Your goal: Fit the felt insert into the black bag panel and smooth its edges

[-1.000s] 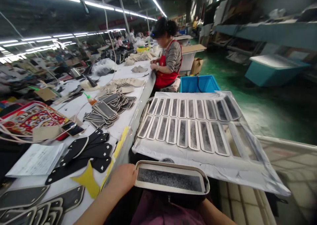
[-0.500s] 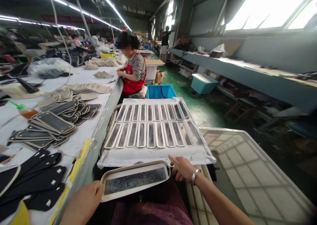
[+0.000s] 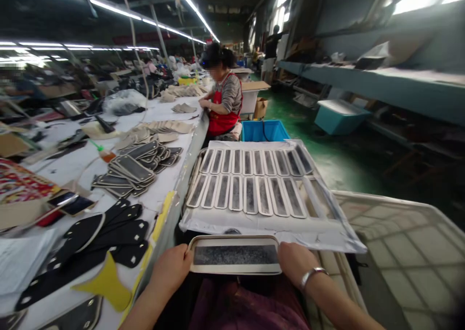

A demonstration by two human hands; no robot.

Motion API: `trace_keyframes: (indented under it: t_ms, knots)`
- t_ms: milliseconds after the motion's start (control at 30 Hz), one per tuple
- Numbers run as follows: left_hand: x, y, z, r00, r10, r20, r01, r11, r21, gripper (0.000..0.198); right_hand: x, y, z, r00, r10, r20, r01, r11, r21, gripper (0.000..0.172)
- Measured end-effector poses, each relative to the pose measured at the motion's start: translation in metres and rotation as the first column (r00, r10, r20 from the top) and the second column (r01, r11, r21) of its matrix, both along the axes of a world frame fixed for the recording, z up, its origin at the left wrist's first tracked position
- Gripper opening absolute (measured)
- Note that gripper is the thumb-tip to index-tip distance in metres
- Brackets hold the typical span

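Note:
A long, rounded panel (image 3: 236,255) with a raised cream rim and a speckled dark-grey centre strip lies across my lap. My left hand (image 3: 173,267) is closed on its left end. At its right end, my right hand (image 3: 297,262), with a silver bracelet at the wrist, is closed too; some of its fingers are hidden. Just beyond the panel is a white-covered board (image 3: 319,234). Two rows of flat cream-edged strips (image 3: 250,194) with grey centres lie on it.
A long table (image 3: 170,184) on the left carries stacked dark panels (image 3: 134,169), black pieces (image 3: 109,238) and a yellow piece (image 3: 109,281). A white crate (image 3: 407,199) stands at right. A co-worker in a red apron (image 3: 221,119) sits ahead, near a blue bin (image 3: 265,130).
My right hand has gone from pointing beside the panel to gripping its right end. The panel is now level rather than tilted. The view has swung left.

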State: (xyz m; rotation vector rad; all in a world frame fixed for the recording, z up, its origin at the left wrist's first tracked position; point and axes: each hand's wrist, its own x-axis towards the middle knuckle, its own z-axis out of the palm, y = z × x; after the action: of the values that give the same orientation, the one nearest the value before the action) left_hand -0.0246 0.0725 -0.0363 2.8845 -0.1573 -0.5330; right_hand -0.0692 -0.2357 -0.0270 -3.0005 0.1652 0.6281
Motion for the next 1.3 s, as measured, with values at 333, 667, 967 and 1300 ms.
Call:
trace_keyframes:
  t_ms: [333, 667, 967, 1300]
  knots:
    - [-0.009, 0.001, 0.003, 0.984, 0.158, -0.083, -0.169, 0.974, -0.149, 0.047, -0.002, -0.006, -0.008, 0.999, 0.025, 0.036, -0.026, 0.999, 0.022, 0.031]
    - [-0.002, -0.007, -0.003, 0.999, 0.011, -0.051, -0.007, 0.998, 0.061, 0.039, -0.007, -0.014, -0.013, 1.000, 0.016, -0.023, -0.015, 0.998, 0.062, 0.025]
    - [0.008, -0.005, 0.001, 0.994, -0.066, -0.082, 0.064, 0.998, -0.027, 0.035, -0.012, -0.023, -0.021, 0.997, 0.054, -0.047, -0.047, 0.990, 0.135, 0.027]
    - [-0.016, 0.005, -0.013, 0.755, 0.362, -0.547, -0.655, 0.451, -0.606, 0.060, -0.014, -0.023, -0.026, 0.996, 0.084, -0.027, -0.080, 0.989, 0.124, 0.026]
